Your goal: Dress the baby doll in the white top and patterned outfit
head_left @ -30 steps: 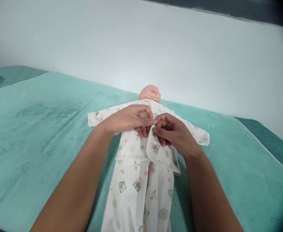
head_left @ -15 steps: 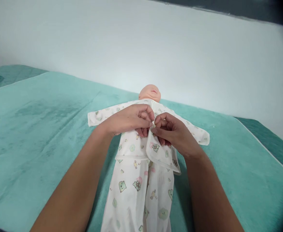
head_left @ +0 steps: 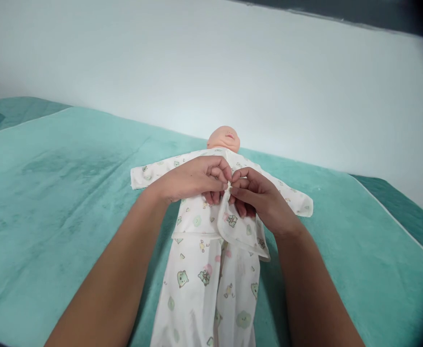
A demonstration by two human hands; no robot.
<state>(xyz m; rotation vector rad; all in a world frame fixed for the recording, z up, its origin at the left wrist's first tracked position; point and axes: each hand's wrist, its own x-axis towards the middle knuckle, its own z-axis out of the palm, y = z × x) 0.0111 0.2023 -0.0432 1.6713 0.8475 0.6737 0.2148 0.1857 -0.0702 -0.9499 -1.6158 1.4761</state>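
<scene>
A baby doll (head_left: pixel 224 138) lies on its back on a teal blanket (head_left: pixel 59 193), head toward the wall. It wears a white shirt (head_left: pixel 197 219) and trousers (head_left: pixel 197 294) printed with small animals. My left hand (head_left: pixel 193 179) and my right hand (head_left: pixel 258 197) meet over the doll's chest. Both pinch the front edges of the shirt together where the two flaps meet. The lower corner of the right flap (head_left: pixel 245 236) hangs loose and curled outward. What sits between my fingertips is hidden.
A plain white wall (head_left: pixel 233 77) stands right behind the doll's head. A darker green cover (head_left: pixel 410 217) shows past the blanket's right edge and at the far left corner.
My fingertips have drawn slightly closer together on the shirt's front edges. The doll and the clothing have stayed in place.
</scene>
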